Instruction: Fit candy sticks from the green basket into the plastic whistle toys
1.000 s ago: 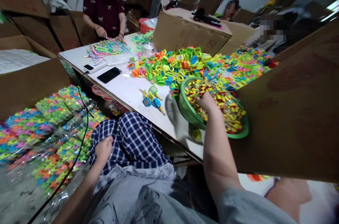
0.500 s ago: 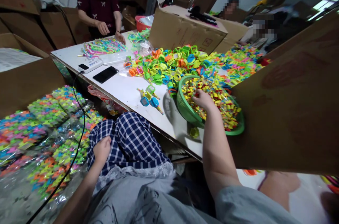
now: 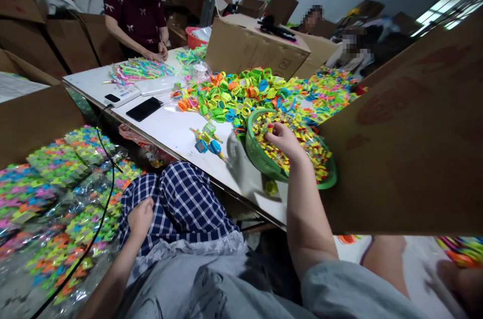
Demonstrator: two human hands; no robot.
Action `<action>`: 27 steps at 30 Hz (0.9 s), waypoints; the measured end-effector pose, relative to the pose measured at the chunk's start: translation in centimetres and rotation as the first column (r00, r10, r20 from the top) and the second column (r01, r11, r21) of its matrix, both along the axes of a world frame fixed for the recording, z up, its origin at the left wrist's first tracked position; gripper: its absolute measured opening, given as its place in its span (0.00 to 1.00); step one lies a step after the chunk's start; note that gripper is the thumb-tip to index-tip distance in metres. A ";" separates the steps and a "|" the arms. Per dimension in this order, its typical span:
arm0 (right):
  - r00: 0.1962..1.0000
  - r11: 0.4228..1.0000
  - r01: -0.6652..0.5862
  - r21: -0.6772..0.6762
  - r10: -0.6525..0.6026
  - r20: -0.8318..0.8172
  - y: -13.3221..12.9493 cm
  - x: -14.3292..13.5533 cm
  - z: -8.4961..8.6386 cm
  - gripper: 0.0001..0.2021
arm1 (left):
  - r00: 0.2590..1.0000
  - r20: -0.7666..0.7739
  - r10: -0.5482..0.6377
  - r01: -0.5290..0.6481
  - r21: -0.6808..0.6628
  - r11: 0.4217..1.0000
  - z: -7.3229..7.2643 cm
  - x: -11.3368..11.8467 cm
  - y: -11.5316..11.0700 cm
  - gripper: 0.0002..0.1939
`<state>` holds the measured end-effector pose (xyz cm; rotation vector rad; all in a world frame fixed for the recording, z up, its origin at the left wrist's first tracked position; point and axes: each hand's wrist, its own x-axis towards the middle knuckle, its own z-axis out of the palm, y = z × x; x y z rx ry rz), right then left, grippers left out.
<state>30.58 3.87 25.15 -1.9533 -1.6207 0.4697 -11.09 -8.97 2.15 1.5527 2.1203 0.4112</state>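
Observation:
My right hand is over a green plastic basket filled with small yellow-and-red wrapped pieces. Its thumb and fingers pinch one such yellow-and-red piece, lifted just above the others. On my checked lap rests my left hand, its fingers curled closed and no object showing in it. Left of the basket, several green and blue plastic toy watches with tubes attached lie on the white table. One yellow-green piece lies under the basket's near side.
Behind the basket is a heap of colourful plastic watch-shaped toys. A large carton stands close on the right. A phone and a corded white device lie left. A co-worker stands across the table. Bagged toys cover the floor.
My right hand has risen slightly out of the pieces, with a yellow-and-red one now showing at its fingertips. My left hand stays on my lap. The co-worker's hands have come together.

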 end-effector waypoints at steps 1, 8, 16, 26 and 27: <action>0.998 1.000 -0.016 0.020 0.018 -0.068 -0.5 -0.6 0.4 0.05 | 0.999 0.024 0.023 -0.023 -0.005 1.000 0.3 0.1 0.1 0.11; 0.752 0.930 -0.348 0.116 0.351 -0.558 -5.3 -8.2 0.8 0.13 | 0.749 0.635 -0.187 -0.069 0.355 0.932 9.7 7.0 2.7 0.11; 0.482 0.850 -0.517 0.099 0.385 -0.787 -8.6 -14.3 -1.6 0.16 | 0.323 0.869 -0.375 -0.022 0.403 0.915 18.0 12.6 2.9 0.18; 0.338 0.844 -0.533 0.055 0.272 -0.901 -9.5 -14.9 -2.5 0.17 | 0.398 0.883 -0.247 -0.102 0.310 0.945 17.4 12.6 1.5 0.19; 0.337 0.848 -0.527 0.053 0.265 -0.903 -9.5 -14.9 -2.6 0.17 | 0.411 0.878 -0.244 -0.107 0.312 0.944 17.3 12.8 1.4 0.18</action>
